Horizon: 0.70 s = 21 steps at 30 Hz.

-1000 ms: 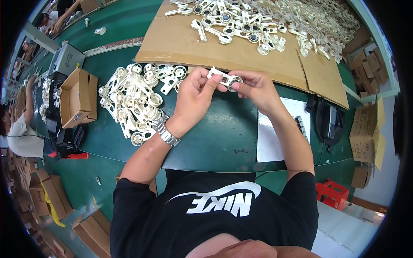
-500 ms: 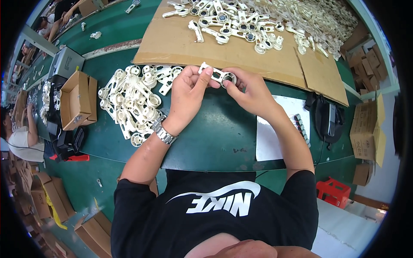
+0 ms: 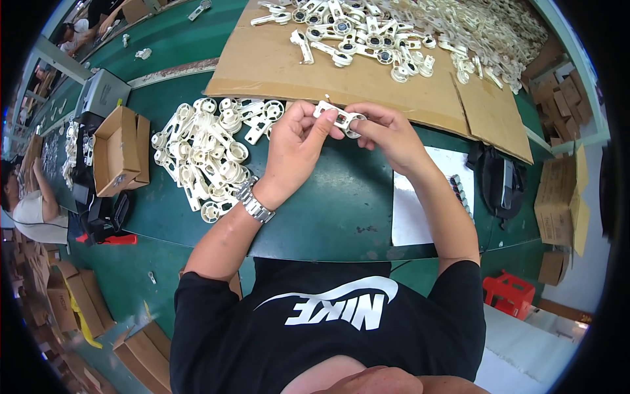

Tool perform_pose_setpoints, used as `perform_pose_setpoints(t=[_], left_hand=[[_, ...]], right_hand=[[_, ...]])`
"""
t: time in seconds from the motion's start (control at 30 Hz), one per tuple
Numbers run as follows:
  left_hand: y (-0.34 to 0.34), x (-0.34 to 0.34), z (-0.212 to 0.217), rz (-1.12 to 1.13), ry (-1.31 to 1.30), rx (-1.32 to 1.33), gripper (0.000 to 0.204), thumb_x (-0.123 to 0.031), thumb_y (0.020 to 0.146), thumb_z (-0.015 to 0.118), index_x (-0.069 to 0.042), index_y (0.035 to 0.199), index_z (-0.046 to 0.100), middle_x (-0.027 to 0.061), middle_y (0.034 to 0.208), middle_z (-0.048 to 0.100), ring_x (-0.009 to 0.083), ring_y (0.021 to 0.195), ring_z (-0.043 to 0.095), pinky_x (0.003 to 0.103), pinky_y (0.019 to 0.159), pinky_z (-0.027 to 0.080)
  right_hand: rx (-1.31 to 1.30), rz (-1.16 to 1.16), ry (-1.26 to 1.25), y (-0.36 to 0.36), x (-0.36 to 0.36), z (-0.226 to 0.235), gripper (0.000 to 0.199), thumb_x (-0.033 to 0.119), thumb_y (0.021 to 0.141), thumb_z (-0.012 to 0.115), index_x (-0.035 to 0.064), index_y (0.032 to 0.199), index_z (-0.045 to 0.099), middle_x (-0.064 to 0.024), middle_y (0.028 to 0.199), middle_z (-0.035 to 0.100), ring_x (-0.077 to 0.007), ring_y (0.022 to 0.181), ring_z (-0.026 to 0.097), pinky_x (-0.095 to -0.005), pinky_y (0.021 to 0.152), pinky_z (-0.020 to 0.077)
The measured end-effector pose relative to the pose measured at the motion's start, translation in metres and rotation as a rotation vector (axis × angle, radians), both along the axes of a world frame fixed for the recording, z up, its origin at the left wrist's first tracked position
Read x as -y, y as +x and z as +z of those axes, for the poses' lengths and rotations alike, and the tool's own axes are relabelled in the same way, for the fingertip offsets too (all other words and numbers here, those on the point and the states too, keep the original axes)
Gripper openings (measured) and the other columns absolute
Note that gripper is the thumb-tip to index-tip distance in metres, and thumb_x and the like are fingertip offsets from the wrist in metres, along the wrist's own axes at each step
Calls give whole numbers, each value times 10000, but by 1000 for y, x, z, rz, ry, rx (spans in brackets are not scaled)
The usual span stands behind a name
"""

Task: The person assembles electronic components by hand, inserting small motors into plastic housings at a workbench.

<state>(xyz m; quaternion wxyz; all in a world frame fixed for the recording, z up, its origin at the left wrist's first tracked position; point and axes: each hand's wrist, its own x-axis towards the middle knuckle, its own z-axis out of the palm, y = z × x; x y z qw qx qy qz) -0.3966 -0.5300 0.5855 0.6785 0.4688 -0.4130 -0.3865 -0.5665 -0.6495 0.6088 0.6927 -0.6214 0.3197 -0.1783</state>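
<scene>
Between my hands, over the green table near the cardboard's front edge, is a white plastic part with a slotted arm and a round ring end. My left hand pinches its arm between thumb and fingers. At the ring end, my right hand grips with thumb and fingers, covering part of the ring. A heap of similar white plastic parts lies on the table beside my left forearm. More such parts, several with dark round centres, lie on the cardboard sheet beyond my hands.
An open cardboard box stands at the left. Right of my right forearm lie a white sheet, a row of small dark cylinders and a black pouch. A red stool is at lower right. Other people work at far left.
Both hands have shifted slightly right with the white plastic part, which is turned a little. My right fingers now cover more of its ring end.
</scene>
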Motion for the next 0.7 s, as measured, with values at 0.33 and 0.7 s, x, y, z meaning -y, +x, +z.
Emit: perform_pose_setpoints(t=[0.33, 0.7], left_hand=[[79, -38, 50, 392, 653, 1281, 258, -223, 852, 824, -30, 992, 728, 149, 941, 714, 344, 902, 685, 469, 769, 536], [78, -37, 35, 374, 667, 1322, 285, -174, 833, 818, -27, 1046, 699, 179, 1094, 689, 385, 1088, 621, 476, 876, 539]], right_hand=[[-93, -120, -134, 26, 25, 25, 315, 321, 992, 749, 39, 1129, 746, 28, 760, 618, -48, 610, 530, -209, 514, 396], [110, -272, -139, 83, 73, 4, 335, 288, 1022, 698, 32, 1238, 699, -23, 806, 629, -113, 688, 581, -271, 603, 490]])
